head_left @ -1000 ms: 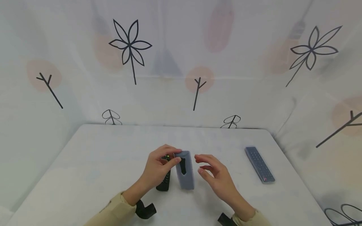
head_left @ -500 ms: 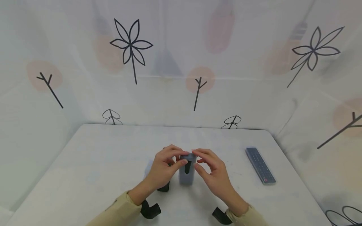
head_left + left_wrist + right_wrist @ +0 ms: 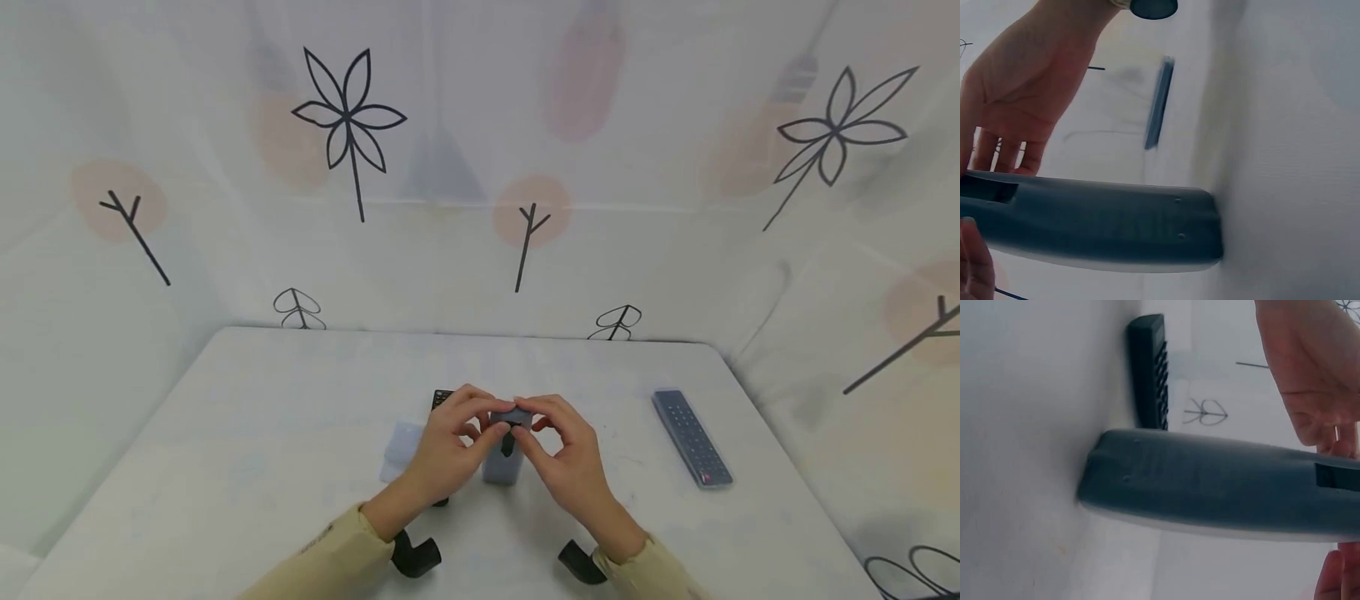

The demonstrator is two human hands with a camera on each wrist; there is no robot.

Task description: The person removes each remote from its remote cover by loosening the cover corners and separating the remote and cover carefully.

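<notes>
A long blue-grey plastic casing [image 3: 501,468] with a dark slot in its face stands nearly upright at the middle of the table, its lower end close to the tabletop. My left hand [image 3: 450,442] pinches its upper end between thumb and fingers. From the other side, my right hand [image 3: 572,457] pinches the same end, the two thumbs near the slot. The lower body of the casing fills much of both wrist views. Behind my left hand lies a black remote control [image 3: 442,398], mostly hidden by that hand in the head view; its buttons show in the right wrist view.
A blue-grey remote control [image 3: 690,437] lies at the right of the white table [image 3: 300,400]. Left of my left hand is a flat, pale blue translucent piece [image 3: 399,450]. A patterned cloth [image 3: 442,167] rises behind the table's back edge.
My right hand has come in from the right and taken hold of the casing's top. My left hand and the casing have shifted slightly right, uncovering the pale blue piece.
</notes>
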